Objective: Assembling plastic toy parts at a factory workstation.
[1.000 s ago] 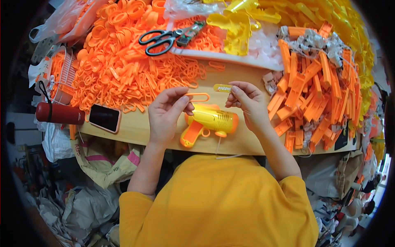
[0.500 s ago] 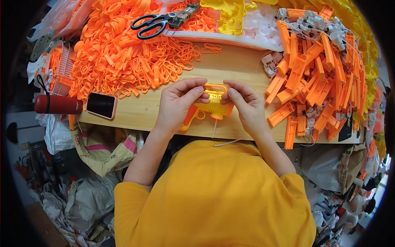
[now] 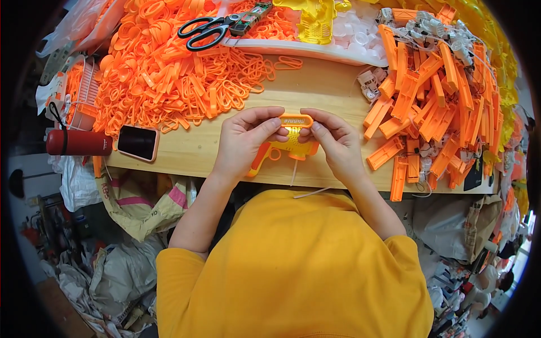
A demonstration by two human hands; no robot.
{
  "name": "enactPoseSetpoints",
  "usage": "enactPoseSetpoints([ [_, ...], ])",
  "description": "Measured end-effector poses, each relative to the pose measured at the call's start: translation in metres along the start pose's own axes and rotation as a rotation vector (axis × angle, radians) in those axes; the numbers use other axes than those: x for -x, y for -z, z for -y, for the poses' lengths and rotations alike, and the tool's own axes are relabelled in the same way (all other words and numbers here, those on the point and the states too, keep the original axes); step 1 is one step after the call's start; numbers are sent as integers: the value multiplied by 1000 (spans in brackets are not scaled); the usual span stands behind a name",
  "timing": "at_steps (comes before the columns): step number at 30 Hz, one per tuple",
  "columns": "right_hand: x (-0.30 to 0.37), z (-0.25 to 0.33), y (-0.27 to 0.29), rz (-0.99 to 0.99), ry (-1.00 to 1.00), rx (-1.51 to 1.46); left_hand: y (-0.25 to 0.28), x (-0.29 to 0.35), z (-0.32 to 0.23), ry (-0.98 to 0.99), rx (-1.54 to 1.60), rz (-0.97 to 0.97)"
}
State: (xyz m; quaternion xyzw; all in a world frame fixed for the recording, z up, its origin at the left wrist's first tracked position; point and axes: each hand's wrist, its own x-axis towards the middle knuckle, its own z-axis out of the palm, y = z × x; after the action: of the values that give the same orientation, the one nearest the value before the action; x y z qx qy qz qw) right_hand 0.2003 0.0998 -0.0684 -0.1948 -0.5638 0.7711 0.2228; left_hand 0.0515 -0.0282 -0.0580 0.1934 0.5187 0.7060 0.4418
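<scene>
Tabletop [image 3: 324, 90]: orange heaps [image 3: 169, 79] flank toy gun [image 3: 297, 147].

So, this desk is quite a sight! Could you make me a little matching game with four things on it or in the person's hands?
Things:
1. Scissors
2. Phone
3. Toy gun
4. Small oval piece

Descriptions:
A. Held between the fingertips of the left hand and the right hand
B. Black, with looped handles
C. Yellow and orange, partly hidden by the hands
D. Lying with its dark screen facing up

Right pairs: 1-B, 2-D, 3-C, 4-A
</scene>
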Motion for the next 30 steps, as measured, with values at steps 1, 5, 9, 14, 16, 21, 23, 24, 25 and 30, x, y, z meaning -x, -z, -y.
enactPoseSetpoints([
  [1,0,1,0,2,-2,12,0,0,0,0,0,-1],
  [5,-1,2,0,16,12,32,2,1,2,-22,12,8],
  [9,0,5,-6,-43,142,172,1,2,1,-51,30,-10],
  [14,-1,6,-5,-124,8,-201,-1,4,2,-75,43,-1],
  [16,0,6,-9,-166,66,-187,-6,4,1,-79,77,-7],
  [21,4,0,-22,-231,539,168,-26,14,-1,173,494,14],
  [23,3,2,-18,-163,694,410,-29,18,3,149,521,36],
  [24,1,2,-16,-95,845,655,-29,20,4,127,548,62],
  [25,0,0,-16,-74,949,691,-29,19,5,129,549,63],
  [30,-5,-6,-18,-76,1045,739,-17,15,3,125,521,124],
])
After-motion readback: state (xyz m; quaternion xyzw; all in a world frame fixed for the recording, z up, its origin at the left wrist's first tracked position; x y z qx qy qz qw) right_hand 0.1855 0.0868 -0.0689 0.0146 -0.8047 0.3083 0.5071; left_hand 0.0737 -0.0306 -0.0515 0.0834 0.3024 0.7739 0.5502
